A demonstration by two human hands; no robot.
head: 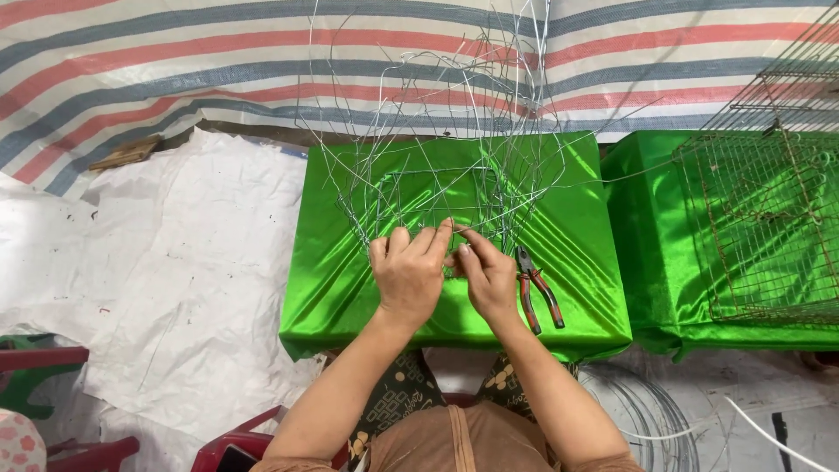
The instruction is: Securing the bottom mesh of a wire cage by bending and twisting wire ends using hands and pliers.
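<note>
Sitting at the near edge of the scene, the person keeps both forearms stretched out over a low table covered with shiny green cloth (350, 297). The left hand (409, 273) and the right hand (486, 273) meet close together at the near rim of a wire frame (437, 197), and the fingers of both are narrow, pinching thin strands of the wire between the fingertips. Just to the right of the right hand, a pair of pliers (537, 297) with red and black handles lies on the cloth, not touched. The frame stands on the middle of the table; its lower part already looks woven into a mesh, while many loose wire ends (419, 79) rise up and spread out above, so I judge the work is only partly done and most of the upper part is left open. Near right on the floor lies a coil of wire (651, 419). Farther right, a rusty wire cage (769, 227) rests on a second green table. Behind everything hangs a striped tarpaulin (175, 70).
</note>
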